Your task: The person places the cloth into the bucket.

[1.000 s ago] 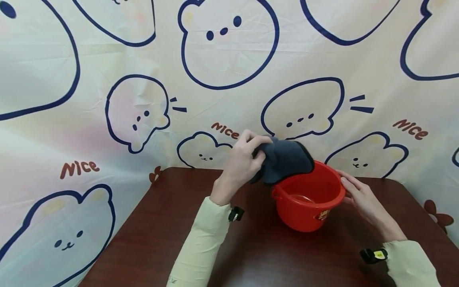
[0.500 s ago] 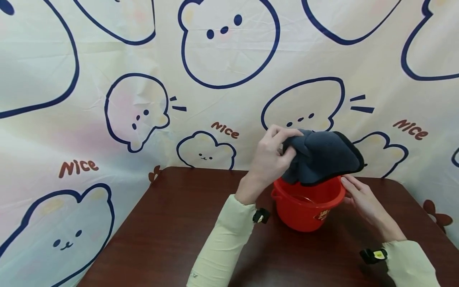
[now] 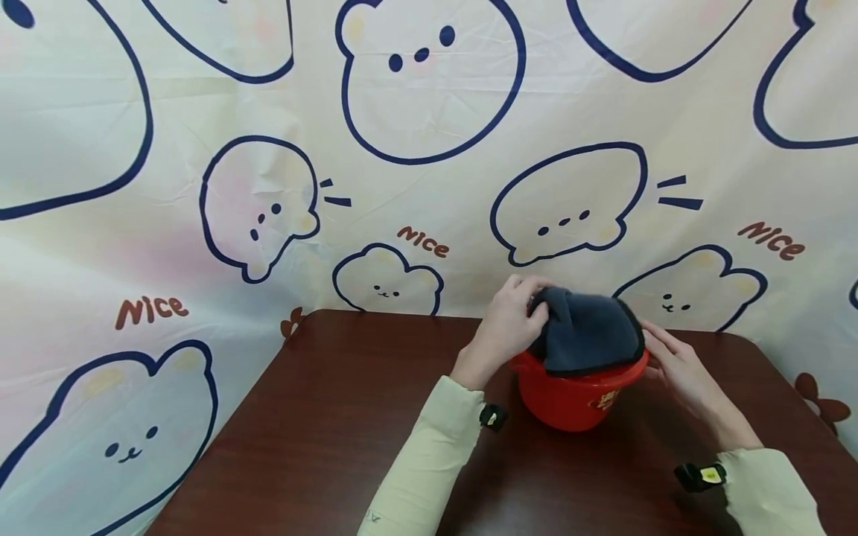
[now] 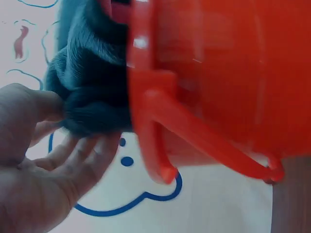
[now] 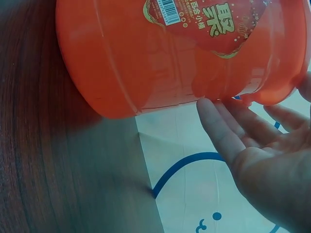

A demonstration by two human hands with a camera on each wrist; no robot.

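A dark blue-grey cloth (image 3: 590, 335) with black edging is bunched over the mouth of a red bucket (image 3: 570, 402). My left hand (image 3: 506, 327) pinches the cloth's left end between thumb and fingers, just above the rim. The left wrist view shows the cloth (image 4: 92, 73) beside the bucket's rim and handle, with part of the left hand (image 4: 53, 160) below it. My right hand (image 3: 684, 372) touches the bucket's right side near the rim. Its fingers look fairly straight against the outer wall in the right wrist view. The cloth hides the bucket's inside.
The bucket stands on a dark brown wooden table (image 3: 322, 439), towards its back right. Behind the table hangs a pale curtain (image 3: 456, 201) with blue cartoon outlines. A printed label (image 5: 209, 24) is on the bucket's side.
My left hand has carried the cloth rightward from the bucket's left side, then lowered it onto the bucket's opening. The right hand and the bucket have hardly moved.
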